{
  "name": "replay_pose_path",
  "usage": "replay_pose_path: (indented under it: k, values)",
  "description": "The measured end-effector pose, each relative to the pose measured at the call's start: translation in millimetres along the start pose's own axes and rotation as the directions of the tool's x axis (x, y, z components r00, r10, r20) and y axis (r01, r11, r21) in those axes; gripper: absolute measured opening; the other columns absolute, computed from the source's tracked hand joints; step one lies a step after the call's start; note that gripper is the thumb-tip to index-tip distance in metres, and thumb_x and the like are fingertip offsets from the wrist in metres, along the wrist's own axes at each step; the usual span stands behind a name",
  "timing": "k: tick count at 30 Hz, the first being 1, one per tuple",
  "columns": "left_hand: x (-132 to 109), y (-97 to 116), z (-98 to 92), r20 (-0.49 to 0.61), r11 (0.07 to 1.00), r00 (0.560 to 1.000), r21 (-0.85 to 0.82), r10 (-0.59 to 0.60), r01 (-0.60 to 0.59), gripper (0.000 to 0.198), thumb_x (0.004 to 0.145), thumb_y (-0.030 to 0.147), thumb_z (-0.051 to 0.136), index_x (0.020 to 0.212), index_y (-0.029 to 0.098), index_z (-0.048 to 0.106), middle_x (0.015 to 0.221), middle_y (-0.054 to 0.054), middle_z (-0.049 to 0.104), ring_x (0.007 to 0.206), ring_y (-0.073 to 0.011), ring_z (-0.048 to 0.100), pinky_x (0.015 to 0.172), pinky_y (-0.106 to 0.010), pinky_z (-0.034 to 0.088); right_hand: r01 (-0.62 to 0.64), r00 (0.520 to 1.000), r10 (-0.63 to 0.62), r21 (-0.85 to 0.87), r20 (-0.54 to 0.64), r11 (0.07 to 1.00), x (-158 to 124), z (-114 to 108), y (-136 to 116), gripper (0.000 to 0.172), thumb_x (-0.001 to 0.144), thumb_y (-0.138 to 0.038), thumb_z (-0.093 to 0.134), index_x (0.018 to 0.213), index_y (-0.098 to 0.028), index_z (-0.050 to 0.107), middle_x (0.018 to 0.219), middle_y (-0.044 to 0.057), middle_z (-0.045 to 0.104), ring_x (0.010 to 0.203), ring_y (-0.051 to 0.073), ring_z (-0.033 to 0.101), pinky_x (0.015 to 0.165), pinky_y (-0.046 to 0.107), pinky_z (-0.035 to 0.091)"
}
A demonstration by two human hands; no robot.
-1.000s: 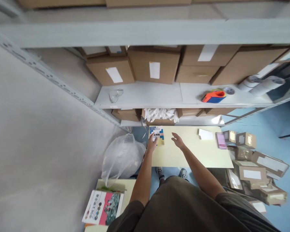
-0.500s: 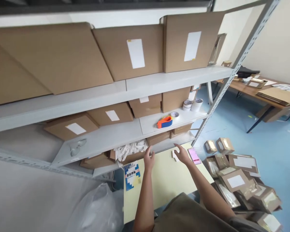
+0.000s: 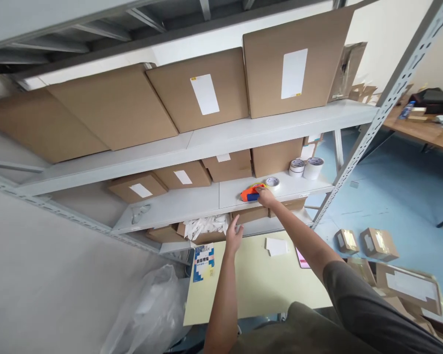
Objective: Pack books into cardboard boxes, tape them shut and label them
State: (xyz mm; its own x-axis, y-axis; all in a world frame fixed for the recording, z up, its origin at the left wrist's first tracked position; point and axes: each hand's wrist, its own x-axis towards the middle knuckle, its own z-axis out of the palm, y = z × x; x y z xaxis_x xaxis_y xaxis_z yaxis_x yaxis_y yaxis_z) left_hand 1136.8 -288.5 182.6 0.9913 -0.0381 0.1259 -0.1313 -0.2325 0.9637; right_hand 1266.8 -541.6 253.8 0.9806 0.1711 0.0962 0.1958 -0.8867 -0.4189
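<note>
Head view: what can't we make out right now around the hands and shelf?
- Orange-and-blue tape dispenser: right end hidden by right hand; grip unclear.
- Pink flat object on pale yellow table: partly hidden by right forearm.
- Blue-and-yellow booklet: print too small to read.
- Cardboard parcels, lower right: motion-blurred.

The one camera is worn on the head and looks forward and down from above the body, quite near to the white metal shelf rack [image 3: 170, 211], with the pale yellow table [image 3: 243, 290] low in the view.
</note>
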Motion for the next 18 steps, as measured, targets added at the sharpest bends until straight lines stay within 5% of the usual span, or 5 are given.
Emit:
replay_pose_path:
  k: [5, 10, 14, 18]
  values:
    - [-11, 7, -24.1, -0.048, 0.999, 0.998, 0.011, 0.044, -0.043, 0.052, 0.099, 0.047, 0.069, 0.147, 0.028, 0.067, 0.155, -0.013, 0.062, 0.147, -0.0298, 0.057, 0.117, -0.044, 0.052, -0.046, 0.997, 0.055, -0.165, 0.051, 0.985, 1, 3, -9, 0.051, 0.096, -0.013, 0.064, 0.146, -0.009, 0.062, 0.137, 0.023, 0.073, 0.134, 0.035, 0.063, 0.121, 0.045, 0.039]
    - [-33, -9, -67.4, -0.088, 1.000, 0.996, -0.001, -0.010, 0.009, 0.051, 0.098, 0.048, 0.070, 0.143, 0.026, 0.070, 0.149, -0.015, 0.066, 0.139, -0.0307, 0.064, 0.116, -0.047, 0.052, -0.025, 0.998, 0.011, -0.250, -0.057, 0.968, -19, -3, -21, 0.045, 0.095, -0.014, 0.064, 0.139, -0.008, 0.065, 0.126, 0.023, 0.076, 0.124, 0.033, 0.067, 0.121, 0.042, 0.035]
    - [-45, -25, -101.8, -0.062, 0.999, 0.998, -0.033, 0.002, -0.004, 0.050, 0.099, 0.050, 0.068, 0.143, 0.025, 0.070, 0.149, -0.014, 0.067, 0.141, -0.0309, 0.061, 0.116, -0.047, 0.052, 0.026, 0.969, -0.095, -0.287, -0.228, 0.958, -59, -1, -38, 0.034, 0.097, -0.019, 0.063, 0.130, -0.014, 0.068, 0.124, 0.020, 0.077, 0.121, 0.034, 0.065, 0.123, 0.047, 0.031]
    - [-51, -47, -127.6, 0.003, 0.998, 1.000, -0.061, 0.017, -0.017, 0.052, 0.100, 0.053, 0.066, 0.143, 0.025, 0.069, 0.149, -0.015, 0.067, 0.139, -0.0310, 0.063, 0.114, -0.047, 0.054, -0.039, 0.945, -0.047, -0.255, -0.325, 0.966, -121, 14, -56, 0.031, 0.100, -0.024, 0.060, 0.130, -0.018, 0.066, 0.120, 0.017, 0.077, 0.119, 0.036, 0.063, 0.124, 0.051, 0.029]
